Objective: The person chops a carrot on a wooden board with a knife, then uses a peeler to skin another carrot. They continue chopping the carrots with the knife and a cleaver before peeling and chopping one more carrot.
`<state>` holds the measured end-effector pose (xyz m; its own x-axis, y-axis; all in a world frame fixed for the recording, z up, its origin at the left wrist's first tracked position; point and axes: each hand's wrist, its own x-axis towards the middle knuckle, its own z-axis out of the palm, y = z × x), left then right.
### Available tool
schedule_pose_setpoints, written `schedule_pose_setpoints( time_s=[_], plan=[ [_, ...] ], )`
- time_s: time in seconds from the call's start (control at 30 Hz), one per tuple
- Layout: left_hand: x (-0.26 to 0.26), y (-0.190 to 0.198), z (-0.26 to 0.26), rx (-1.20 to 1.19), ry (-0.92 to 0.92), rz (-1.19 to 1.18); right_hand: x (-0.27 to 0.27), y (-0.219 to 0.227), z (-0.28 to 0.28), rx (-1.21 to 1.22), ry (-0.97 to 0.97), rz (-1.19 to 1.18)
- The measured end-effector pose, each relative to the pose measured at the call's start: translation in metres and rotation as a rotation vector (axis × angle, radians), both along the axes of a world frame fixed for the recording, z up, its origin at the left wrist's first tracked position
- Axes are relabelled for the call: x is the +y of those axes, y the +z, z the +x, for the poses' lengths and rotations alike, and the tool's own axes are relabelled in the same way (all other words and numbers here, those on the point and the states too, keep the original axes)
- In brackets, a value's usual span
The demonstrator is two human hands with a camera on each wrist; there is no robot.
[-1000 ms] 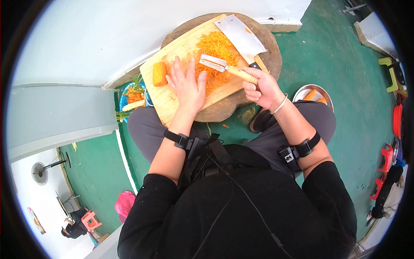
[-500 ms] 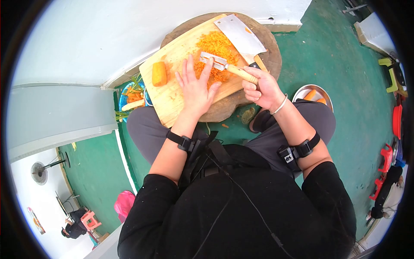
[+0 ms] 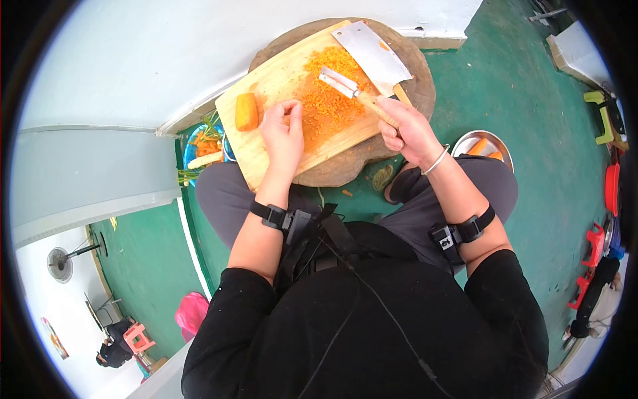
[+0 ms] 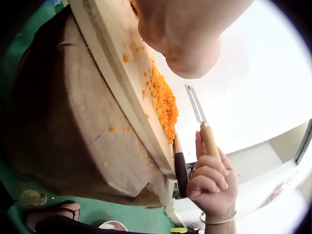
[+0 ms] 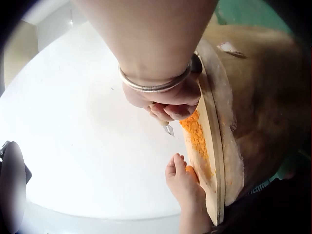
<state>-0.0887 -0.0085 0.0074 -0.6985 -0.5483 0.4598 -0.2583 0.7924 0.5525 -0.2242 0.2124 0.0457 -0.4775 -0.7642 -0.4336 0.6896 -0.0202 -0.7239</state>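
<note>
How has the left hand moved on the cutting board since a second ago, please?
Yes. The left hand has drawn back from the shredded carrot toward the carrot piece, fingers now curled.

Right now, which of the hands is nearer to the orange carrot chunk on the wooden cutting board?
Left. The left hand lies just beside the orange carrot chunk; the right hand grips the wooden-handled peeler across the board.

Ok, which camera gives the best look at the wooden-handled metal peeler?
The left wrist view: the wooden-handled metal peeler stands clear against the white wall, gripped by the right hand. The head view shows it smaller; the right wrist view shows only its tip.
</note>
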Motion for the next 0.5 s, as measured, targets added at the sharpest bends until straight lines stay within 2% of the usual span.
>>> schedule_pose_setpoints(
  time_s=[0.03, 0.07, 0.1, 0.13, 0.2, 0.23, 0.3, 0.33, 0.4, 0.5],
  plan=[
    [-0.004, -0.005, 0.0, 0.045, -0.032, 0.243, 0.0, -0.001, 0.0, 0.0, 0.001, 0.0],
    [-0.007, -0.005, 0.0, 0.091, -0.064, 0.485, 0.0, -0.003, 0.001, 0.104, 0.026, -0.004],
    [-0.009, -0.006, -0.001, 0.092, -0.063, 0.485, -0.001, -0.005, 0.001, 0.207, 0.051, -0.007],
    [-0.01, -0.008, -0.001, 0.146, -0.09, 0.473, -0.002, -0.007, 0.003, 0.208, 0.052, -0.007],
    [-0.01, -0.005, 0.001, 0.199, -0.118, 0.463, -0.004, -0.01, 0.007, 0.396, 0.09, 0.12],
    [-0.011, -0.003, 0.004, 0.172, -0.102, 0.495, -0.006, -0.015, 0.009, 0.396, 0.089, 0.122],
    [-0.016, -0.001, 0.008, 0.147, -0.086, 0.528, -0.009, -0.024, 0.015, 0.601, 0.042, 0.177],
    [-0.023, -0.002, 0.012, 0.069, -0.056, 0.495, -0.01, -0.028, 0.017, 0.602, 0.045, 0.177],
    [-0.03, 0.001, 0.016, -0.004, -0.019, 0.459, -0.012, -0.031, 0.021, 0.872, 0.064, 0.231],
    [-0.032, 0.003, 0.019, 0.022, -0.015, 0.52, -0.013, -0.027, 0.027, 0.791, 0.086, 0.181]
  ],
)
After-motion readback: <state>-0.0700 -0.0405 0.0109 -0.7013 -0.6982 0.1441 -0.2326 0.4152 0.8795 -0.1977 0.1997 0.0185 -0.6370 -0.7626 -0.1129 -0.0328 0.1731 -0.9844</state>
